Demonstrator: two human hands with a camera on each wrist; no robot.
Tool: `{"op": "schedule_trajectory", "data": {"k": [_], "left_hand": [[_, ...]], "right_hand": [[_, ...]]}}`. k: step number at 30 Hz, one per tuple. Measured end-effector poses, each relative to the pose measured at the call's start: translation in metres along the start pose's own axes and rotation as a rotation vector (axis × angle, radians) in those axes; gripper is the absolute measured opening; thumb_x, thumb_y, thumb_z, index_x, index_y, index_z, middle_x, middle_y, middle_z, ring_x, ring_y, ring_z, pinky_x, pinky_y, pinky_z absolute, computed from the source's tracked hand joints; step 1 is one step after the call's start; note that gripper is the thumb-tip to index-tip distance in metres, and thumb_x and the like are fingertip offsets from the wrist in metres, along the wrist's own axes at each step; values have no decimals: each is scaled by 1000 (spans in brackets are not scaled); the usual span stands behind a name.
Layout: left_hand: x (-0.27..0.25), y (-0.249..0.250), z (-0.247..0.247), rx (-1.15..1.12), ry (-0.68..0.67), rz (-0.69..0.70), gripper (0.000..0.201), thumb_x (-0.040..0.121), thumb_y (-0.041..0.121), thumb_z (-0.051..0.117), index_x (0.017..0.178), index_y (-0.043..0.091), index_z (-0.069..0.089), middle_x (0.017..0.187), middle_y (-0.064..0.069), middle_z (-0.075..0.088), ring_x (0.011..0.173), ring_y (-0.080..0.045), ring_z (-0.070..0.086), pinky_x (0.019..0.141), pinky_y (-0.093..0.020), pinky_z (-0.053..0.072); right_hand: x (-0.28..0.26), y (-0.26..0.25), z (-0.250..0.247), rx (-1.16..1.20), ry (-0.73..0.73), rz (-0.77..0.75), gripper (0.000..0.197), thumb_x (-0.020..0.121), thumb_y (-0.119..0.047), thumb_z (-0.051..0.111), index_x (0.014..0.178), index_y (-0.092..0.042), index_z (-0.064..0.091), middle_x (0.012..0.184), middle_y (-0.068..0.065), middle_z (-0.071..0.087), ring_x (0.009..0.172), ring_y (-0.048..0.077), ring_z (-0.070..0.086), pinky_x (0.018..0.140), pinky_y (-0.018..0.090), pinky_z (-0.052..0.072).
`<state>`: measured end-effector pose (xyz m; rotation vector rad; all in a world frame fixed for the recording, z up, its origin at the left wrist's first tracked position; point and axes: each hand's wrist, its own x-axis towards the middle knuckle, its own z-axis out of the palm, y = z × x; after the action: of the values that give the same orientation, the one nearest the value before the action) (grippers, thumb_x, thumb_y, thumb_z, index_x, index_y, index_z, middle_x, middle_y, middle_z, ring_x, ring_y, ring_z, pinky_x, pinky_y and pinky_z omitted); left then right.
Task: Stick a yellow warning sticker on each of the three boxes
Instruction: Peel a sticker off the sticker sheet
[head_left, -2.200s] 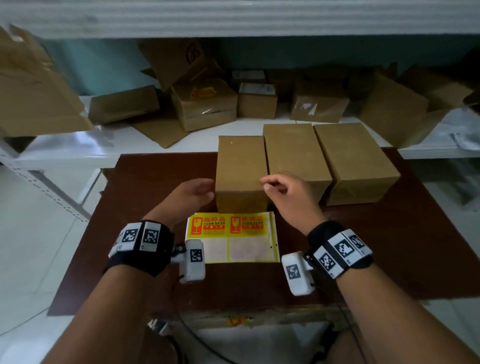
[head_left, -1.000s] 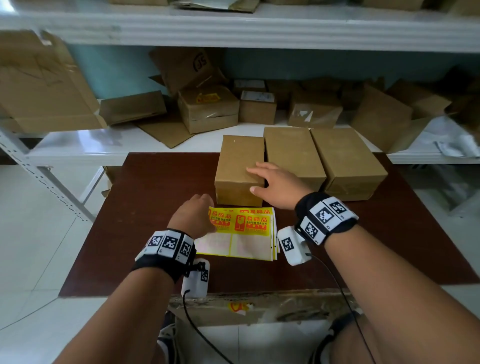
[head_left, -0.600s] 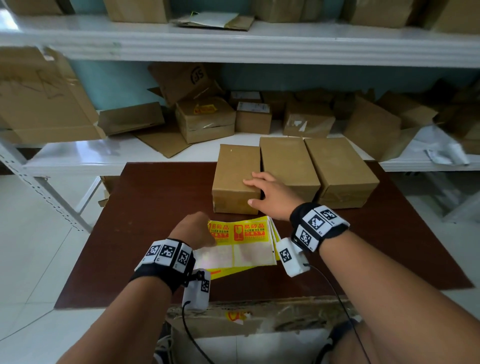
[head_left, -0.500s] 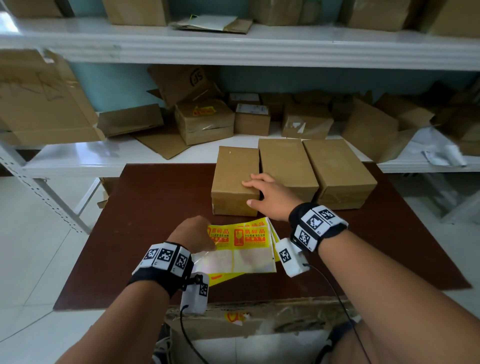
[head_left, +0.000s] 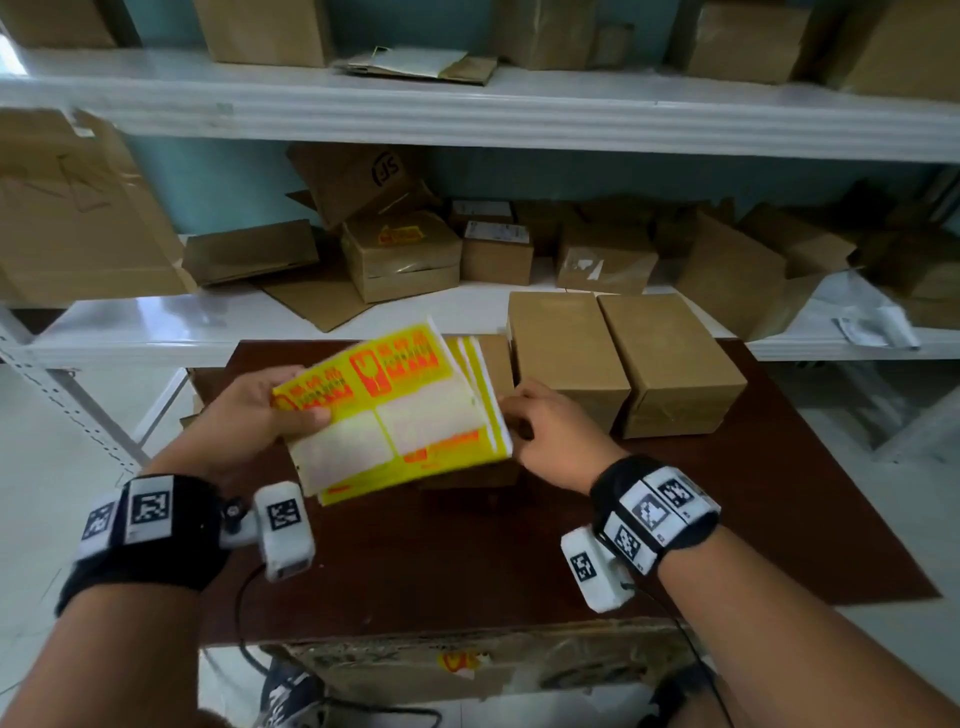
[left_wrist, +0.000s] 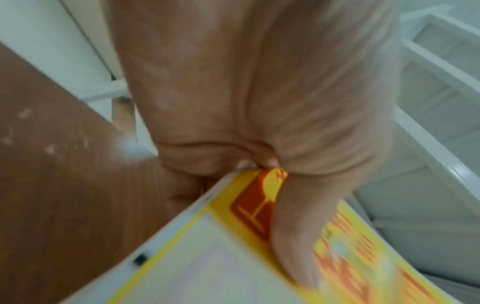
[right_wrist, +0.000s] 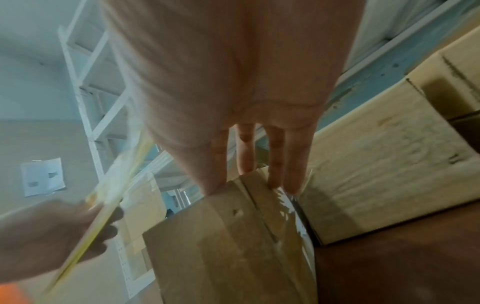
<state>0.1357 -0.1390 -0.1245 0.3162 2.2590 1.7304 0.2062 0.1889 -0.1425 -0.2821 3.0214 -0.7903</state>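
Three boxes (head_left: 670, 358) sit in a row at mid-frame on the table (head_left: 753, 519), tops up and bare of stickers, likely lined up for labelling in turn. The leftmost box (right_wrist: 221, 246) is mostly hidden in the head view behind the raised sticker sheets (head_left: 400, 410). The right wrist view shows what the head view cannot: the right hand (head_left: 556, 431) rests straight fingers (right_wrist: 275, 164) on that box's near top edge, probably steadying it. The left hand (head_left: 244, 415) holds the sheets tilted at centre-left; its wrist view shows the thumb (left_wrist: 293, 236) pinching their corner.
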Motion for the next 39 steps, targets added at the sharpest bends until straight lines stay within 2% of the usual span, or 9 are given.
{"op": "schedule_trajectory", "data": {"k": [5, 10, 15, 18, 20, 23, 27, 33, 39], "left_hand": [[22, 8, 32, -376, 220, 35, 33, 81, 2, 73, 113, 4, 68, 117, -22, 71, 113, -45, 64, 103, -60, 46], [37, 22, 72, -332, 81, -18, 24, 89, -1, 65, 112, 4, 68, 113, -16, 74, 95, -25, 70, 100, -46, 50], [56, 27, 80, -220, -77, -21, 38, 83, 7, 74, 120, 1, 65, 117, -18, 72, 105, -32, 68, 103, -49, 48], [65, 29, 80, -160, -150, 9, 40, 80, 9, 76, 117, 1, 63, 111, -13, 73, 98, -27, 69, 94, -42, 51], [67, 28, 81, -120, -197, 22, 41, 75, 8, 79, 112, 2, 62, 102, -10, 72, 91, -22, 68, 83, -33, 53], [71, 28, 85, -61, -212, 40, 45, 72, 13, 78, 112, 1, 63, 100, -10, 71, 91, -21, 67, 84, -33, 54], [76, 28, 95, -41, -71, 81, 38, 78, 5, 81, 111, 12, 63, 94, -5, 69, 85, -17, 64, 79, -30, 51], [85, 25, 102, -279, 101, -8, 61, 83, 3, 76, 136, 15, 47, 107, -17, 73, 88, -21, 71, 74, -34, 58], [86, 10, 86, 387, 42, -44, 73, 80, 24, 83, 145, 25, 47, 137, 4, 55, 126, -16, 51, 105, -31, 43]], "right_hand": [[-29, 3, 10, -11, 128, -138, 24, 86, -43, 70, 105, -31, 75, 104, -11, 55, 112, 12, 50, 98, 30, 42], [-32, 1, 4, 132, 44, -177, 20, 83, -45, 71, 89, -28, 78, 92, -11, 63, 96, 7, 62, 89, 28, 46], [-12, 21, -22, 532, 427, 123, 32, 89, -38, 72, 69, -14, 65, 59, -8, 55, 62, 6, 49, 65, 36, 44], [5, 29, -42, 597, 601, 250, 22, 84, -42, 76, 95, -27, 65, 94, -9, 63, 79, 8, 53, 75, 28, 44], [10, 33, -44, 598, 569, 323, 51, 82, -44, 79, 125, -31, 55, 127, -8, 55, 101, 8, 53, 88, 26, 45], [17, 36, -39, 776, 413, 396, 77, 81, -36, 83, 145, -28, 42, 131, -9, 56, 116, 9, 57, 99, 35, 49], [23, 45, -33, 929, 331, 358, 25, 90, -6, 72, 112, -16, 68, 114, 12, 75, 106, 29, 71, 100, 51, 53], [28, 57, -31, 992, 438, 441, 18, 97, -6, 63, 105, -20, 71, 110, 8, 77, 108, 32, 70, 102, 54, 52], [30, 59, -37, 962, 493, 469, 16, 99, -9, 61, 105, -22, 69, 109, 0, 76, 106, 23, 70, 101, 51, 53]]}}
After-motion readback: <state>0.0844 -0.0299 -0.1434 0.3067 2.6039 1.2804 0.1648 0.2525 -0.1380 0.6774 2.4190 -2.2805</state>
